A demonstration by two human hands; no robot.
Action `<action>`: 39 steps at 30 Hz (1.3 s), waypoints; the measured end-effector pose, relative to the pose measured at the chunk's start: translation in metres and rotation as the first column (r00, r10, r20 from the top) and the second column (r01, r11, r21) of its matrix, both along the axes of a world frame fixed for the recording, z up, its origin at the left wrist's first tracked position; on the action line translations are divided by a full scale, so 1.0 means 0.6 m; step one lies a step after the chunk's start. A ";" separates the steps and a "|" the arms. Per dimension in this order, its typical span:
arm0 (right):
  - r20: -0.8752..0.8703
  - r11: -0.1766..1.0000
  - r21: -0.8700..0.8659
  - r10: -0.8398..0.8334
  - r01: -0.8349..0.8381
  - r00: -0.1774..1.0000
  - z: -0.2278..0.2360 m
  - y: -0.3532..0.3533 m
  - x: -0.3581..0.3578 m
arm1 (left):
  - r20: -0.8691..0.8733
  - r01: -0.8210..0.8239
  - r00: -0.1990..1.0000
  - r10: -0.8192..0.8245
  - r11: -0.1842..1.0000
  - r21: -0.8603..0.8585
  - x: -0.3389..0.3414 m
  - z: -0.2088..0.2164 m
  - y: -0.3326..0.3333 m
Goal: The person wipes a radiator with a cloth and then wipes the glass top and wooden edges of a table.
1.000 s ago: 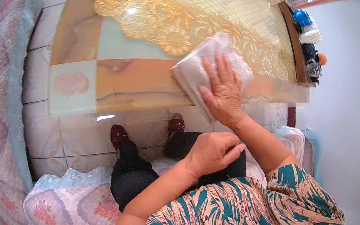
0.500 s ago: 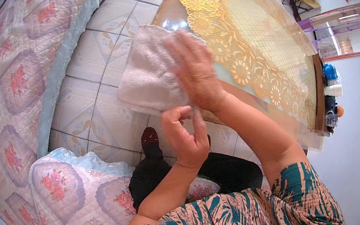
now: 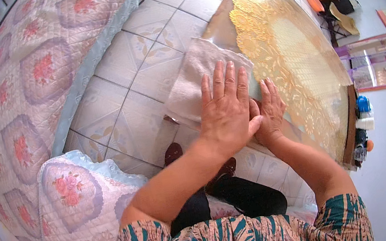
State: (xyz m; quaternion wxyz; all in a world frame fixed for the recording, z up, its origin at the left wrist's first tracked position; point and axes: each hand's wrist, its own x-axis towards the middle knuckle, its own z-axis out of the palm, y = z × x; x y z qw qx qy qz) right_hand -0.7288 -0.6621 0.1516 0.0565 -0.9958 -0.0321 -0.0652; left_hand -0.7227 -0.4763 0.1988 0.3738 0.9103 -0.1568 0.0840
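A pale pinkish-white towel (image 3: pixel 190 72), folded to a rough square, lies at the near corner of a low table and hangs past its left edge. My left hand (image 3: pixel 226 112) is flat over the towel's right part, palm down with its fingers stretched out. Beside it, my right hand (image 3: pixel 270 115) is also open, its fingers extended over the table at the towel's right edge. The left thumb meets the right hand near its thumb. A gold flower-patterned lace cloth (image 3: pixel 252 34) covers the table under a clear, shiny sheet.
On the left stands a bed with a quilted floral cover (image 3: pixel 18 144). A matching cushion (image 3: pixel 69 192) is by my left side. Pale tiles (image 3: pixel 118 102) make up the floor. Several small items, among them a blue one (image 3: pixel 363 104), stand beyond the table's right end.
My left hand has gone from curled near the towel's lower edge to flat on it. My right hand has moved off the towel to its right. The view has shifted, too.
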 end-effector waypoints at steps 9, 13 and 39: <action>-0.076 1.000 -0.023 -0.008 0.006 0.997 0.019 0.002 -0.003 | 0.130 -0.061 0.991 0.031 0.969 0.238 0.075 -0.088 0.057; -0.086 0.999 -0.024 0.029 -0.031 0.996 0.026 0.014 -0.001 | -0.026 0.103 0.993 -0.116 0.949 -0.298 0.153 -0.156 0.116; -0.121 0.998 -0.026 0.058 -0.062 0.991 0.037 0.020 0.002 | -0.863 -0.390 0.491 0.118 0.916 -0.097 -0.017 -0.695 0.093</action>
